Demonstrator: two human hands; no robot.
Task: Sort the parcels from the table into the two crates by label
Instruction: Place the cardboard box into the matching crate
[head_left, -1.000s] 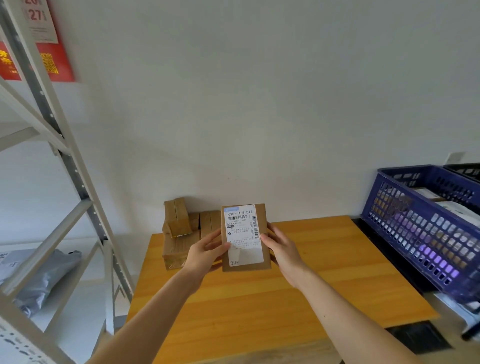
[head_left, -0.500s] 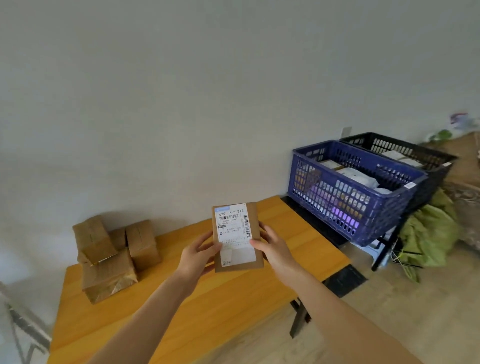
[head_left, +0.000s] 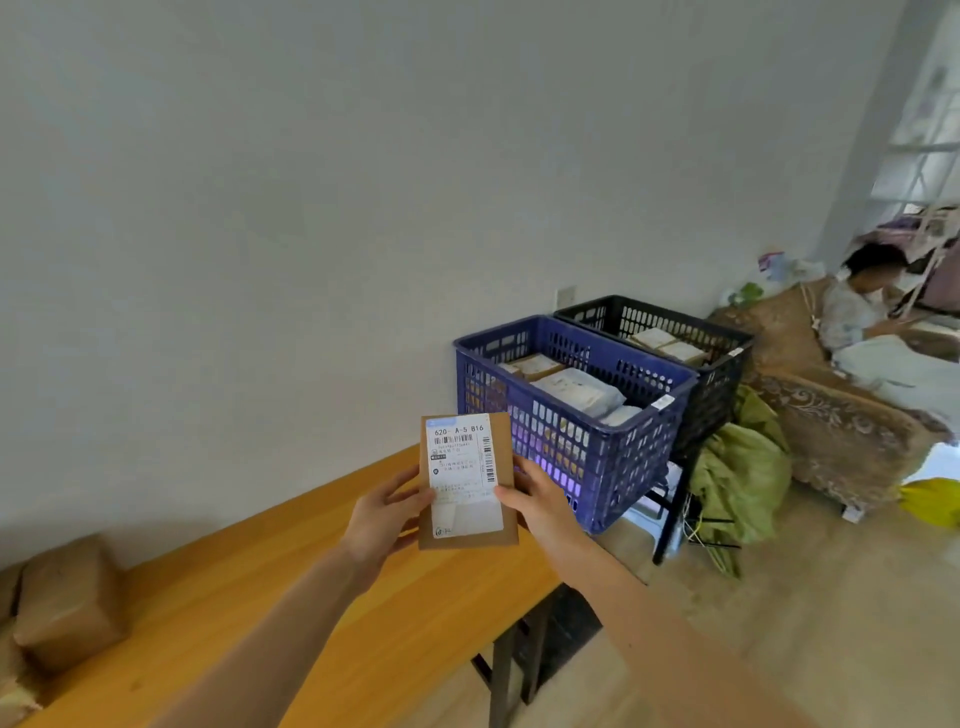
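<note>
Left hand and right hand pinch upright parcel by its sides, fingers behind hidden, small label print unreadable, blue crate just beyond right hand

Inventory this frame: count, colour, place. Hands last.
held parcel: 1, brown, white label, between both hands
table: 1, orange wood, lower left
taped boxes: at least 2, brown, table's left
blue crate: 1, blue, right of table
parcels in blue crate: at least 3, brown and white
black crate: 1, black, beyond blue crate
parcels in black crate: 2, brown and white
green sack: 1, green, floor by crates
sofa: 1, brown patterned, far right
person: 1, seated on sofa
yellow bag: 1, yellow, right edge
left hand: 1, grips parcel's left edge
right hand: 1, grips parcel's right edge
</note>
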